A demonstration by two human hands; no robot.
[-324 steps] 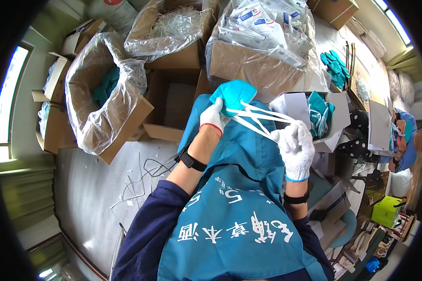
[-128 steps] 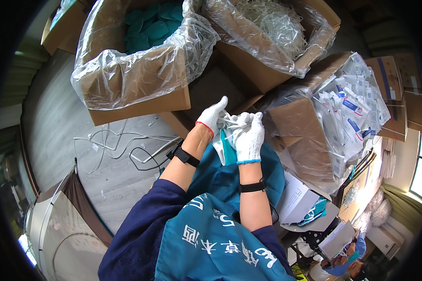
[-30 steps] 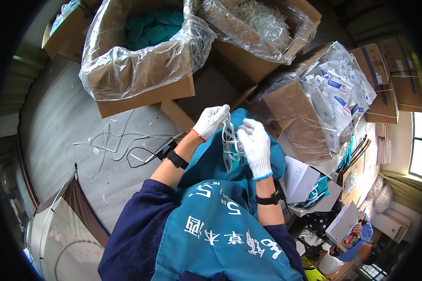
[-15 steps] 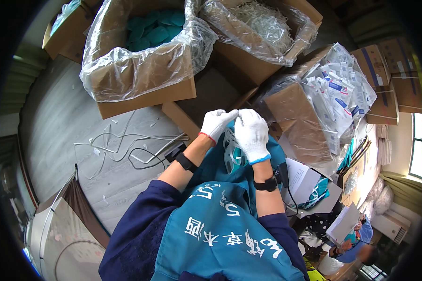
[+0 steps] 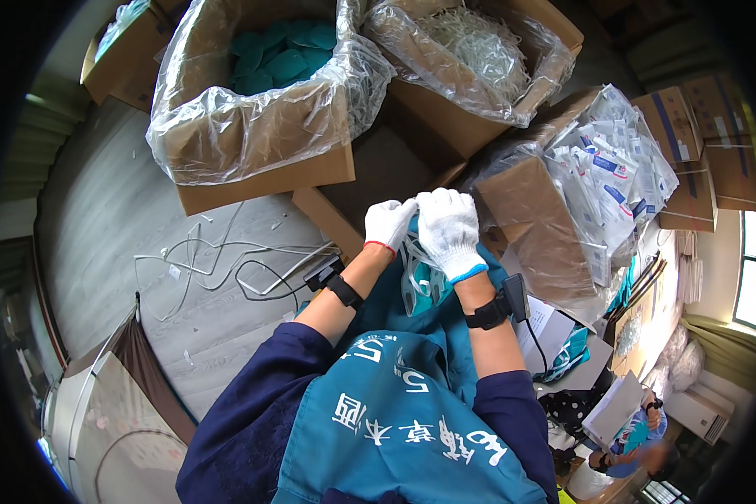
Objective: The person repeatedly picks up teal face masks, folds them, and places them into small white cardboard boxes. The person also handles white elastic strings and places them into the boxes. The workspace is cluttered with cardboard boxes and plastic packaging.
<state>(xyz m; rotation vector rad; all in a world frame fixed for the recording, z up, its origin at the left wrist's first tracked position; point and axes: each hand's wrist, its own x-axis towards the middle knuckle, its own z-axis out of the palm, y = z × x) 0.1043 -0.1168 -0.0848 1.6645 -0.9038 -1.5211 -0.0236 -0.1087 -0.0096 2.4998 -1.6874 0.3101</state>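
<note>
Close together in front of my teal apron (image 5: 353, 370), both gloved hands are closed, fingertips meeting. My left hand (image 5: 388, 225), in a white glove with a red cuff, pinches something too small to make out. My right hand (image 5: 448, 231), in a white glove with a blue cuff, is also closed, and what it grips is hidden. Right below them, in the folds of the apron, lie white looped strips with teal pieces (image 5: 420, 281); their exact kind is unclear.
Ahead stand a plastic-lined carton (image 5: 260, 147) of teal pads, another carton (image 5: 445, 109) of white strips, and a carton (image 5: 538, 218) heaped with white packets (image 5: 609, 181). Cables (image 5: 202, 256) run over the grey floor. At lower right, a person (image 5: 647, 445) sits near papers.
My right hand has shifted slightly left, its back now turned more toward view. Both forearms moved a little to the right. The fingertips stay together.
</note>
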